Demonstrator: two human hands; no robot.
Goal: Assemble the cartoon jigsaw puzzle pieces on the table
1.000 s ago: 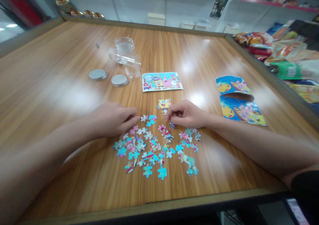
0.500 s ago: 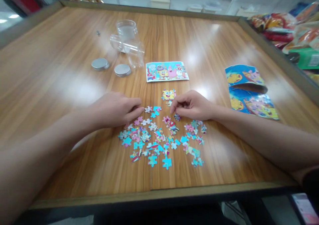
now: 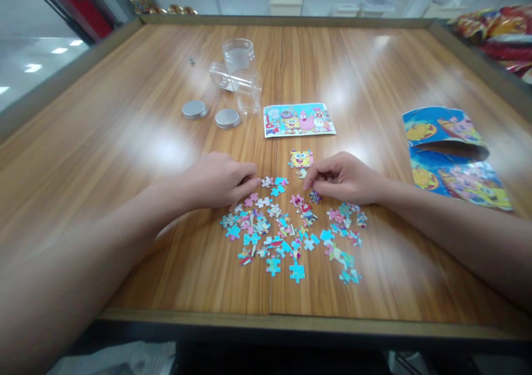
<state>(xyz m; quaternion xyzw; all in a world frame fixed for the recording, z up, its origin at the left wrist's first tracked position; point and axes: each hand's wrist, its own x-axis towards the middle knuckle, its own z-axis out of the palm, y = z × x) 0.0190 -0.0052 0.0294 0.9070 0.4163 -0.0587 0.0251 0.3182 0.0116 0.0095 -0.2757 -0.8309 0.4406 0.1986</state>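
Many loose jigsaw pieces [image 3: 297, 272], mostly light blue, pink and white, lie scattered on the wooden table. My left hand [image 3: 220, 180] rests at their upper left, fingers curled and closed; whatever is in them is hidden. Just off its fingertips lies a whitish puzzle piece [image 3: 266, 182]. On the other side my right hand [image 3: 344, 178] is closed in a loose pinch, its fingertips low by a dark patterned piece [image 3: 315, 196]; I cannot make out anything held. Beyond it sits a small joined yellow face section [image 3: 301, 159]. A printed picture sheet [image 3: 299, 121] lies farther back.
Clear plastic jars [image 3: 239, 59] stand and lie at the back left, near two stacks of silver lids [image 3: 228, 118]. A blue printed wrapper [image 3: 453, 156] lies on the right, beyond my forearm. Snack packets [image 3: 502, 34] are past the table's raised right edge.
The whole view has shifted, so things appear farther right. Both hands keep nearly the same place and pose among the pieces.
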